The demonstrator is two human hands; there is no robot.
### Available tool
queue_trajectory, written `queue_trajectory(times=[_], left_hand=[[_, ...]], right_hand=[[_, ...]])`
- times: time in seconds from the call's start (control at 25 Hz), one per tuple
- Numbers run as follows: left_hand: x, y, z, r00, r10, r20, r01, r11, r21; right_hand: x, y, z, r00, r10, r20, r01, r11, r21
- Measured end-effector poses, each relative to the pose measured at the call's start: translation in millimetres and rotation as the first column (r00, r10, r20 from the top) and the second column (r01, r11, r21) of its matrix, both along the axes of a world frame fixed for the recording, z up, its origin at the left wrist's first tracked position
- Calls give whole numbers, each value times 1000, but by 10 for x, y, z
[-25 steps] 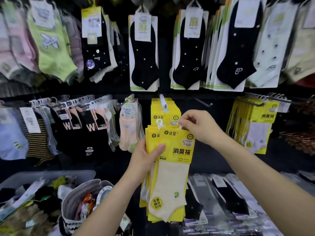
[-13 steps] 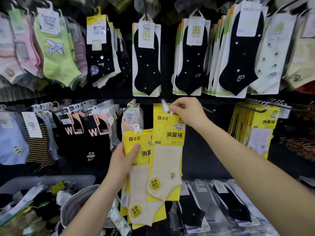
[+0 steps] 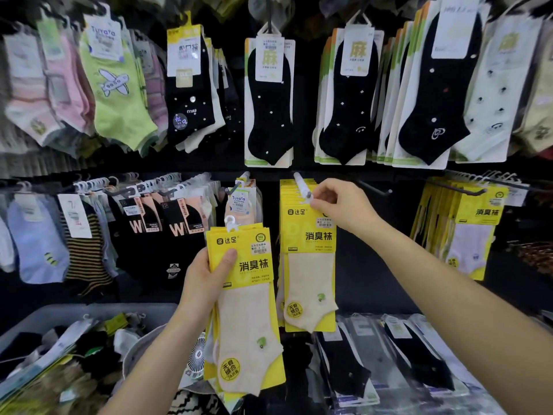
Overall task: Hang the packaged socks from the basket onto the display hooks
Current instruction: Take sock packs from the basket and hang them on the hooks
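Left hand low-centre, forearm rising from bottom edge, thumb across the front and fingers curled behind the sock pack stack; right hand higher, arm extended from lower right, fingertips pinching the top of the hanging sock pack.

Sock pack hangs on hook, right hand pinching its top. Left hand holds stack of packs just left, lower. Basket bottom left.
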State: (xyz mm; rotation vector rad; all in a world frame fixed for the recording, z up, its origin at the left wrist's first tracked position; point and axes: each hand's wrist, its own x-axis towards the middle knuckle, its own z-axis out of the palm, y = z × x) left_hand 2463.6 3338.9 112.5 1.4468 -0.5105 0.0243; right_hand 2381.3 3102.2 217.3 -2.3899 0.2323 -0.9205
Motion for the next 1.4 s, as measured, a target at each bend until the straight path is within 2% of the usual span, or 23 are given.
queue_trajectory(times=[0.08, 0.16, 0.24, 0.32, 0.4, 0.6, 0.68, 0.8, 0.88, 1.0, 1.2, 1.4], left_hand=[[-53, -42, 85, 1000, -10, 15, 10, 1000, -9], [-128, -114, 173, 998, -40, 46, 41, 999, -24], [-219, -206, 245, 995, -67, 76, 71, 996, -53], [-311, -317, 288, 991, -76, 107, 83, 995, -62], [-396, -427, 311, 990, -80, 120, 88, 994, -69], [-502, -586, 288, 968, -247, 34, 249, 953, -171], [-494, -617, 262, 966, -258, 30, 259, 949, -181], [-481, -663, 234, 977, -201, 68, 209, 968, -140], [-478, -684, 221, 978, -180, 103, 189, 977, -95], [-461, -688, 177, 978, -167, 126, 174, 983, -52], [-411, -692, 132, 985, -146, 90, 148, 989, -14], [-279, -531, 53, 998, -70, 5, 70, 993, -95]], right_hand=[[-23, 27, -10, 999, -47, -13, 46, 998, -50], [-85, 88, -8, 986, -104, 129, 116, 989, -88], [-194, 203, -56, 971, -29, 236, 49, 996, -79], [-295, 352, -161, 991, 55, 120, -53, 998, -16], [-339, 425, -243, 998, 67, -15, -66, 995, 77], [-434, 210, -231, 998, 50, 45, -62, 944, 323], [-500, 133, -223, 996, 83, 12, -82, 932, 354], [-517, 84, -156, 997, 68, 43, -78, 958, 275], [-494, 95, -51, 994, 89, 71, -100, 982, 163], [-441, 131, 47, 995, 101, -24, -102, 995, -25], [-316, 90, 88, 994, 13, -110, -20, 998, -62], [-111, 90, 262, 995, -47, -83, 43, 997, -57]])
